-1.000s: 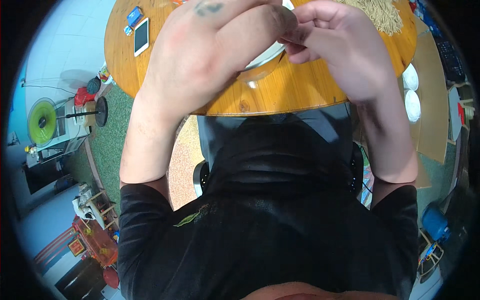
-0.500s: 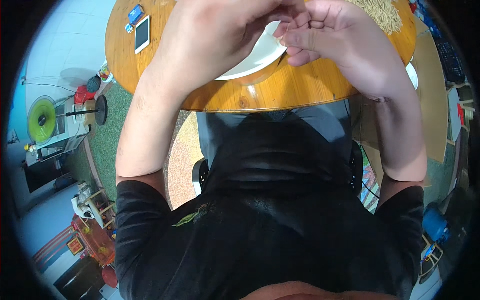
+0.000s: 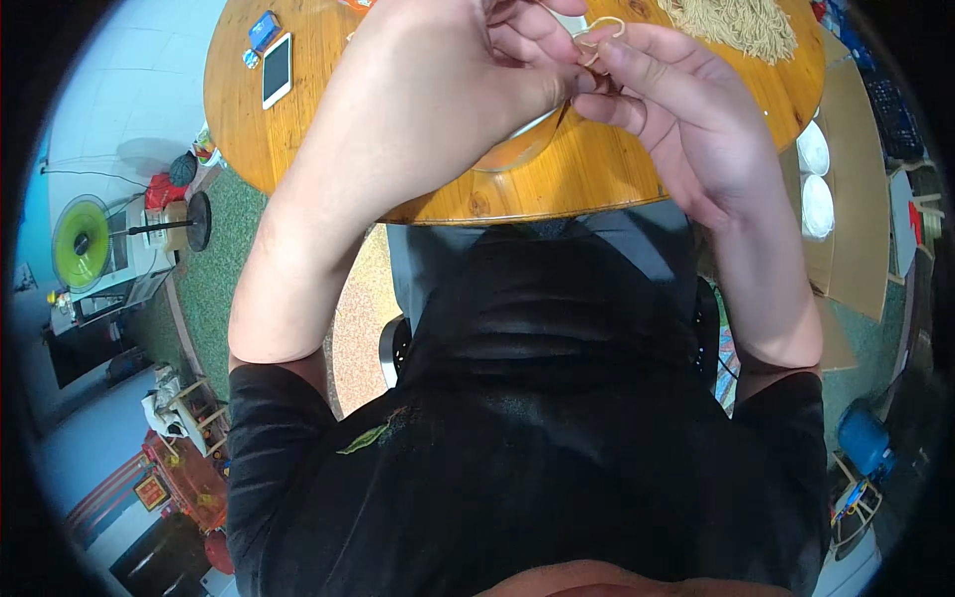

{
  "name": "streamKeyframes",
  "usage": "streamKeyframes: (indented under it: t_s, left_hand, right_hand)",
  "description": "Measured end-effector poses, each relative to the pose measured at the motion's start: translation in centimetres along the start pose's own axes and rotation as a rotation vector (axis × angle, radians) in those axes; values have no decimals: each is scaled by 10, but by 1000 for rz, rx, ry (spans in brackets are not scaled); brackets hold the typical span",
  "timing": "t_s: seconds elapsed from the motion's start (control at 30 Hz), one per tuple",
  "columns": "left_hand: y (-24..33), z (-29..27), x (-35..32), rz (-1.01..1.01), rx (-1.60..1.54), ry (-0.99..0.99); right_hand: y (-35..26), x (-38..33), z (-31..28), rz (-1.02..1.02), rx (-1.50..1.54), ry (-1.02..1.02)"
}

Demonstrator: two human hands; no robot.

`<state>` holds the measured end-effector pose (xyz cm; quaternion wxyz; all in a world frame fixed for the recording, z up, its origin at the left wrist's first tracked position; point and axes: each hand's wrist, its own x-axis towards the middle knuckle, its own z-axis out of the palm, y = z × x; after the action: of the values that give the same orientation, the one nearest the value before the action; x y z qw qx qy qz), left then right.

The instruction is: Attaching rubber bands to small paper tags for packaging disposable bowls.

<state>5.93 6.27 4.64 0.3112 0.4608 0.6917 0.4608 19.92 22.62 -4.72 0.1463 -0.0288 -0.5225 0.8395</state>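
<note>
Rubber band [image 3: 601, 30]: thin, tan, stretched into a small loop, long axis roughly left-right, at the top of the view above the round wooden table [image 3: 597, 179]. Left hand [image 3: 448, 80] closed, thumb and fingertips pinching the band's left end. Right hand [image 3: 686, 109] half curled, fingertips gripping the right end. Hands touch. Pile of tan bands [image 3: 741, 22] just beyond. Phone [image 3: 276, 70] at table's left edge.
</note>
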Motion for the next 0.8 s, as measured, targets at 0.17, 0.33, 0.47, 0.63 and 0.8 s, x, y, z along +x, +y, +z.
streamKeyframes:
  t_s: [0.17, 0.33, 0.47, 0.63, 0.8]
  left_hand:
    - [-5, 5, 7, -31, -48, 20]
    - [-56, -1, 32, 826, -279, -196]
    - [-60, 1, 36, 831, -313, -215]
    - [-66, -2, 35, 785, -335, -214]
    - [-66, -1, 36, 792, -325, -205]
  right_hand:
    - [6, 3, -11, -6, 2, -27]
    - [-2, 6, -19, 6, -54, -130]
    - [-7, 7, -26, -108, -273, -144]
    - [-11, 3, -13, -163, -566, -1]
    - [-3, -2, -6, -170, -610, 137]
